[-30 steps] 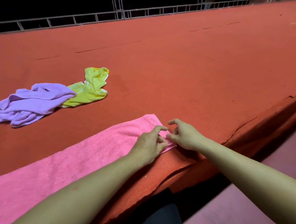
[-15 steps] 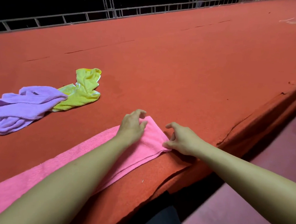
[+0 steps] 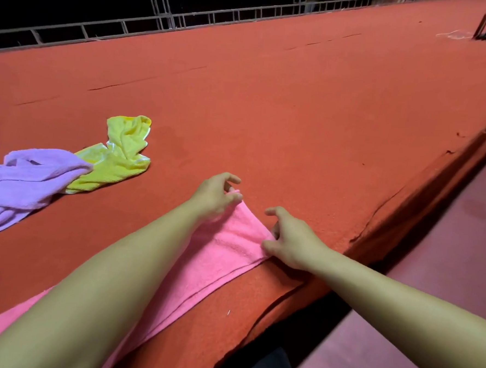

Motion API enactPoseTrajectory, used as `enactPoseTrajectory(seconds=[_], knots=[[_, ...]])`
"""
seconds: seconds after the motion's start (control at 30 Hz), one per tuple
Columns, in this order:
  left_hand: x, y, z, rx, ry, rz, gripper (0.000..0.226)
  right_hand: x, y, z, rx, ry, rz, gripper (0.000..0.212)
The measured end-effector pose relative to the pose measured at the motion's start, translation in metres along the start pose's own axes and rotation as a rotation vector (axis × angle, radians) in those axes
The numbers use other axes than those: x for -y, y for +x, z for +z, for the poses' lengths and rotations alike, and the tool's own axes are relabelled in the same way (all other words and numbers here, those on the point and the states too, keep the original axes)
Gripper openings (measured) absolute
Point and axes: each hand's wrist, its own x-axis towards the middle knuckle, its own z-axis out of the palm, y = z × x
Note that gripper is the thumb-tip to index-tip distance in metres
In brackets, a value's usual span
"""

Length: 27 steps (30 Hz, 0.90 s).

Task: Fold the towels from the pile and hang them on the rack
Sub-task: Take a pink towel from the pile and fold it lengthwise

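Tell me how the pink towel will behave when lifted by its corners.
The pink towel will likely sag between the left hand and right hand, since it already creases at each grip. Its fuzzy nap probably resists slipping. It looks thin, so probably light, and may drag on the red felt table.

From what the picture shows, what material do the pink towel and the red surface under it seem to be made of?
The pink towel looks like soft terry cloth, probably cotton: a matte, fuzzy pile with a stitched hem along its near edge. The red surface looks like thin felt or short carpet laid over a platform: flat, matte and grainy, with slits and a torn, lifting edge on the right. Neither fibre can be confirmed by sight.
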Motion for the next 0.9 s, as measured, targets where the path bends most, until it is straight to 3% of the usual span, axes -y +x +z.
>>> enactPoseTrajectory(seconds=[0.17, 0.27, 0.4, 0.57, 0.7, 0.9], knots=[[-0.004, 0.004, -0.021, 0.047, -0.216, 0.034, 0.033, 0.001, 0.004, -0.012, 0.102, 0.475, 0.163, 0.07], [-0.01, 0.01, -0.023, 0.019, -0.255, 0.047, 0.034, -0.002, 0.007, -0.016, 0.194, 0.624, 0.247, 0.072], [-0.016, 0.023, -0.02, -0.017, -0.274, 0.021, 0.032, -0.012, 0.018, -0.034, 0.196, 0.754, 0.32, 0.068], [-0.023, 0.044, -0.007, -0.06, -0.338, -0.057, 0.038, -0.022, 0.029, -0.054, 0.1, 0.7, 0.311, 0.063], [-0.021, 0.061, 0.017, -0.037, -0.343, -0.113, 0.043, -0.039, 0.038, -0.052, 0.033, 0.539, 0.315, 0.071], [-0.016, 0.062, 0.039, -0.093, 0.176, -0.138, 0.034, -0.048, 0.035, -0.047, -0.077, -0.081, 0.126, 0.084]])
